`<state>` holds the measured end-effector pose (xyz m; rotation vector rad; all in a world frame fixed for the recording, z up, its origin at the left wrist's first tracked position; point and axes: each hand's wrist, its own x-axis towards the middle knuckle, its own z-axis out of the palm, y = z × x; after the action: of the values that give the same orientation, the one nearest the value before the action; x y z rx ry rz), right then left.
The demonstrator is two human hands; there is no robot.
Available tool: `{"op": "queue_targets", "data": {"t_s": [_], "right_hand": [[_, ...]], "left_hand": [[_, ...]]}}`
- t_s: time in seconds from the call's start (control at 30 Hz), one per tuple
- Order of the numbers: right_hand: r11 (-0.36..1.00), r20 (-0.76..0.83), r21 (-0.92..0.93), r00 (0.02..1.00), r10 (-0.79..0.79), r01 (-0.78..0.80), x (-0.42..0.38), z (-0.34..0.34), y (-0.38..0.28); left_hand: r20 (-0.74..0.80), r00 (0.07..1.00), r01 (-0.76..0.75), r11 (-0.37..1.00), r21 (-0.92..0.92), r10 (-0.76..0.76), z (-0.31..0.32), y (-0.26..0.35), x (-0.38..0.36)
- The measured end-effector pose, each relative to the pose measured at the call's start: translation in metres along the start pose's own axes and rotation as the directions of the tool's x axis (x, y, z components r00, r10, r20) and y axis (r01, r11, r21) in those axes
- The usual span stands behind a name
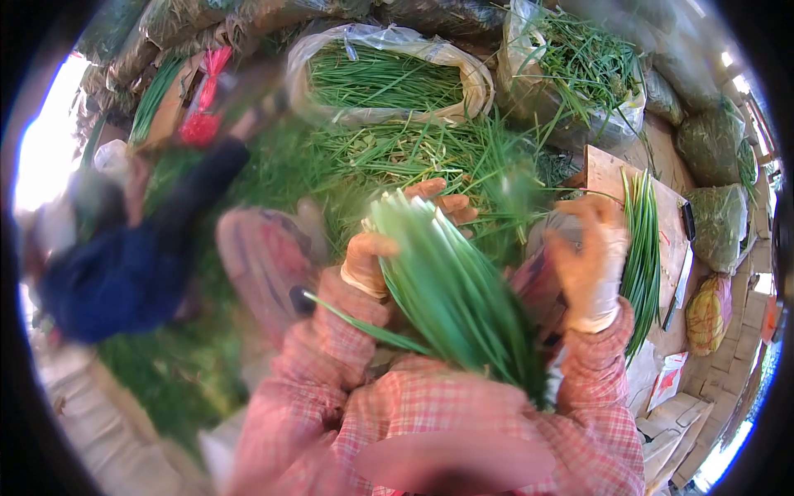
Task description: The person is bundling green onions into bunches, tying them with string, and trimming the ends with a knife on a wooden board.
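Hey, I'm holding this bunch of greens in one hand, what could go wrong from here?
The left hand alone grips the bunch near its pale ends, and the long leaves hang free toward the body, so stalks could slide out of the grip. One leaf already sticks out sideways and may drop. The right hand is off the bunch, so nothing steadies the loose end.

**Both my hands up in front of me**

My left hand (389, 248) is curled shut, thumb toward me and fingertips (453, 201) showing on the far side. My right hand (589, 263) is raised, fingers bent and slightly blurred. Both forearms angle up from my chest in checked sleeves.
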<state>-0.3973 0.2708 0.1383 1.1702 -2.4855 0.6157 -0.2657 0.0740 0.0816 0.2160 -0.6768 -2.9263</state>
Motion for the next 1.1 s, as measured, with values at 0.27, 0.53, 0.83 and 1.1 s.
{"op": "queue_targets", "data": {"t_s": [0.27,0.53,0.83,1.1], "right_hand": [[0.965,0.28,0.264,0.957,-0.072,-0.005,0.011,0.049,-0.077],[0.782,0.37,0.595,0.927,-0.063,-0.185,0.04,0.046,-0.075],[0.727,0.311,0.644,0.786,-0.534,0.238,0.108,0.08,-0.061],[0.774,0.771,0.626,0.232,-0.593,-0.1,0.101,0.111,-0.088]], "left_hand": [[0.022,0.999,-0.033,0.994,0.101,0.031,-0.003,0.002,-0.001],[0.065,0.997,-0.037,0.999,-0.001,0.037,-0.005,0.008,-0.002],[-0.11,0.994,0.001,1.0,-0.031,-0.004,-0.016,-0.011,0.005],[-0.161,0.987,-0.023,0.999,0.041,0.029,-0.054,-0.024,0.006]]}}
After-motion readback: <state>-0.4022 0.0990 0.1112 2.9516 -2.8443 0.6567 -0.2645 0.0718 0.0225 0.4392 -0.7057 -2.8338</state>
